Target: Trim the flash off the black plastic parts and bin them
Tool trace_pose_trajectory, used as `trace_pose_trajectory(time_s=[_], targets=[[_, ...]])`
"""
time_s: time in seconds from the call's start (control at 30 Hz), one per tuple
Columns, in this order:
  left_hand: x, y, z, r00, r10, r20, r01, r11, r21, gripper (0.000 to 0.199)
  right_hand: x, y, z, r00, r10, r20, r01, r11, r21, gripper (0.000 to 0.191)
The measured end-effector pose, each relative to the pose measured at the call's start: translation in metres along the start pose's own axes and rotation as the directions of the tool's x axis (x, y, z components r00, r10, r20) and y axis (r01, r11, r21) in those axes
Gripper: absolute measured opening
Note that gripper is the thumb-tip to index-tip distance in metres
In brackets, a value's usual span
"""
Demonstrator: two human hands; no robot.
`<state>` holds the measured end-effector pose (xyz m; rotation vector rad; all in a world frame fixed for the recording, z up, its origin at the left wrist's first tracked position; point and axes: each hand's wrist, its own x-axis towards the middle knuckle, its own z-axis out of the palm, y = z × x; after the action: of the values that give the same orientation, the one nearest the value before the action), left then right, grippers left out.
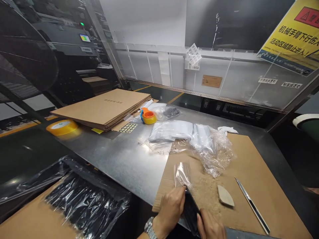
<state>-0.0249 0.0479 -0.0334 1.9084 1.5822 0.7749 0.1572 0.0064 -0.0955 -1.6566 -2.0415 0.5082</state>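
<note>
Right hand (211, 225) curled round a black item (191, 210) — left hand (171, 206) in a pinch on its far end

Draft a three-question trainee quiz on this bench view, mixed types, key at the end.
1. Multiple choice: where is the watch worn?
A) on the right wrist
B) on the left wrist
C) on both wrists

2. True or false: the slim silver tool lies on top of the stack of flat cardboard.

3. Fill in the colour: the left hand and right hand both hold a ____ item.

Key: 1. B; 2. False, it lies on the brown sheet; 3. black.
</note>
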Motion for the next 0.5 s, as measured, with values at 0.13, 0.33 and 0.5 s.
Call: trace_pose_trajectory(time_s=[0.13, 0.33, 0.5], targets=[[-0.008, 0.007, -0.004, 0.990, 0.110, 0.089, -0.114, 0.993, 0.036, 0.025, 0.017, -0.010, -0.008, 0.999, 0.010, -0.053, -0.010, 1.000, 0.017, 0.042], [-0.007, 0.033, -0.025, 0.974, 0.199, 0.110, -0.205, 0.978, 0.039, 0.028, 0.057, -0.050, -0.051, 0.999, -0.008, 0.047, 0.018, 0.977, -0.211, 0.032], [0.015, 0.048, -0.062, 0.997, 0.073, -0.017, -0.073, 0.997, 0.033, 0.023, 0.099, -0.085, -0.103, 0.985, -0.114, 0.129, 0.139, 0.969, -0.206, 0.034]])
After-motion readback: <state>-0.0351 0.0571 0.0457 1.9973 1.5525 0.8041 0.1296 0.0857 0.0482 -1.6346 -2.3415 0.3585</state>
